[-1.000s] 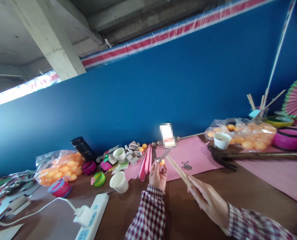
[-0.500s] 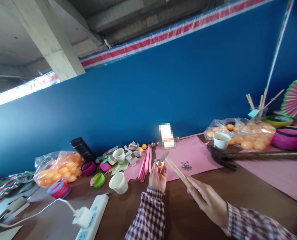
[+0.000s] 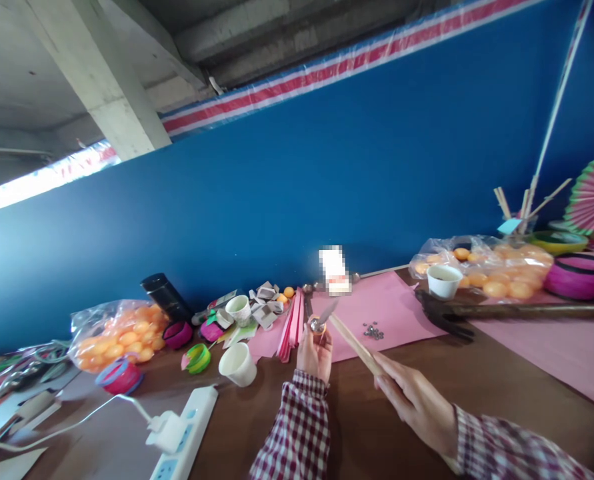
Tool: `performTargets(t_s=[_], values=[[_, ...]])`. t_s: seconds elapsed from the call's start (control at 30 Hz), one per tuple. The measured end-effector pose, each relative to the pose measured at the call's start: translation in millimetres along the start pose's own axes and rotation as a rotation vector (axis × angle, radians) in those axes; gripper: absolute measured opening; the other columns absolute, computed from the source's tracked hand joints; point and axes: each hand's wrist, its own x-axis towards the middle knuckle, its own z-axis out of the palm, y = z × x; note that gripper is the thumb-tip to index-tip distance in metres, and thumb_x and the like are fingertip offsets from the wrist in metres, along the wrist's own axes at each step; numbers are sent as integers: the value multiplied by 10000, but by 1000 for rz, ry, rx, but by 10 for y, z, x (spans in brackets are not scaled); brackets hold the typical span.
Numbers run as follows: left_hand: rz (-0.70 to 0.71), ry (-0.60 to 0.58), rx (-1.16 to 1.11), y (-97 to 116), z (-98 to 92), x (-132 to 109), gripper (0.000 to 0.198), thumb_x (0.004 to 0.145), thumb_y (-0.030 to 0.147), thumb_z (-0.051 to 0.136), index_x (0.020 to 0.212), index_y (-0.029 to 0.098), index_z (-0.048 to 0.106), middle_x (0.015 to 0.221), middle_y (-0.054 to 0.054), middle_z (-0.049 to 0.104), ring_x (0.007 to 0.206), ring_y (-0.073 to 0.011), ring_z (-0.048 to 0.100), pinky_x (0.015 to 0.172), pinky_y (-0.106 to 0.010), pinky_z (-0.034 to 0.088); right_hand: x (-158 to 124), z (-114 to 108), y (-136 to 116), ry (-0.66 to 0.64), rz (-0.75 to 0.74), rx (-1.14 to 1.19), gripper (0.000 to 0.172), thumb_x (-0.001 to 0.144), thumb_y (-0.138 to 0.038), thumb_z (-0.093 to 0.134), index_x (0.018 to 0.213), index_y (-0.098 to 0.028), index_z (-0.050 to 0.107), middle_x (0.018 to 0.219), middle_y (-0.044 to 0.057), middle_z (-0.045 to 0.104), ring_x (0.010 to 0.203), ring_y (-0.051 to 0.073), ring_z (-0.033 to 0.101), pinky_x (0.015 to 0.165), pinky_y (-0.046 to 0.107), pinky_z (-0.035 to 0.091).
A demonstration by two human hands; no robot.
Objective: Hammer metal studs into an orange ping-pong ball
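My left hand (image 3: pixel 315 354) is raised over the brown table, fingers pinched on a small round metal piece (image 3: pixel 318 325) with a thin blade-like end pointing up. My right hand (image 3: pixel 417 405) grips a long wooden stick (image 3: pixel 354 343), whose far tip reaches up beside the metal piece. Both sleeves are red and white check. A small heap of metal nuts (image 3: pixel 372 331) lies on the pink paper sheet (image 3: pixel 377 308) just beyond the stick.
A white paper cup (image 3: pixel 237 365) and a white power strip (image 3: pixel 181 437) lie left of my hands. Bags of orange balls (image 3: pixel 111 333) sit at left, and another bag of orange balls (image 3: pixel 497 267) at right. A hammer (image 3: pixel 477 312) lies at right. Folded pink paper fans (image 3: pixel 293 325) and coloured rings are scattered.
The orange bit seen by the metal piece in my left fingers no longer shows. The stick tip has edged slightly closer to it. Otherwise the scene holds still.
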Motion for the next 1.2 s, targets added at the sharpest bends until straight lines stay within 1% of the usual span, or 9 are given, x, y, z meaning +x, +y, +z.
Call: performTargets(t_s=[0.1, 0.2, 0.33, 0.4, 0.5, 0.7, 0.87, 1.03, 1.2], values=[[-34, -3, 19, 7, -5, -8, 169, 784, 230, 493, 912, 172, 587, 833, -53, 614, 657, -75, 573, 669, -231, 505, -3, 4, 11, 12, -59, -13, 370, 840, -231, 374, 1208, -202, 390, 808, 40, 606, 687, 130, 573, 697, 248, 479], [-36, -18, 56, 11, 6, -30, 195, 786, 244, 488, 950, 188, 578, 903, -63, 610, 717, -100, 586, 726, -279, 505, -2, -7, 8, 24, -50, -23, 399, 842, -214, 369, 1240, -198, 352, 786, 31, 612, 672, 121, 576, 679, 232, 480], [37, -5, 65, 6, 35, -48, 192, 797, 209, 470, 949, 167, 581, 927, -76, 601, 771, -91, 585, 739, -226, 494, 8, -17, -5, 27, -75, -48, 386, 836, -216, 379, 1222, -203, 378, 990, 72, 596, 831, 148, 580, 783, 261, 462], [53, -17, 58, 3, 40, -49, 198, 799, 217, 470, 955, 166, 580, 905, -74, 602, 746, -81, 584, 722, -209, 495, 11, -18, -7, 15, -71, -52, 374, 837, -220, 375, 1210, -201, 393, 973, 72, 605, 816, 149, 586, 770, 263, 470], [45, -32, 74, 1, 32, -51, 222, 786, 228, 493, 990, 180, 569, 896, -69, 602, 726, -80, 587, 701, -209, 500, 9, -13, 1, 3, -41, -44, 384, 842, -217, 362, 1225, -191, 375, 829, 49, 633, 719, 136, 598, 710, 248, 491], [60, -51, 82, -5, 8, -45, 242, 763, 174, 524, 1003, 170, 560, 931, -72, 597, 807, -107, 594, 760, -245, 494, 12, 6, 16, 33, -111, -73, 372, 829, -230, 380, 1197, -195, 420, 1087, 88, 576, 936, 174, 570, 834, 291, 459], [79, -41, 67, -2, 21, -31, 232, 775, 175, 507, 999, 162, 563, 955, -81, 603, 824, -113, 597, 787, -265, 487, 24, -28, 0, -18, -43, -73, 426, 840, -216, 358, 1264, -177, 334, 1029, 96, 600, 854, 158, 594, 796, 286, 476], [91, -32, 83, -8, 49, -44, 266, 755, 91, 510, 1007, 155, 564, 902, -77, 622, 796, -116, 609, 773, -273, 494, 27, -36, 28, -25, -109, -130, 397, 834, -224, 361, 1228, -181, 391, 1118, 103, 557, 987, 189, 546, 859, 328, 447], [107, -17, 110, -9, 36, -34, 265, 737, 109, 546, 996, 162, 568, 915, -77, 622, 793, -114, 611, 772, -259, 493, 27, -43, 34, -26, -91, -178, 426, 830, -220, 361, 1254, -187, 359, 1128, 99, 551, 953, 187, 564, 846, 322, 459]])
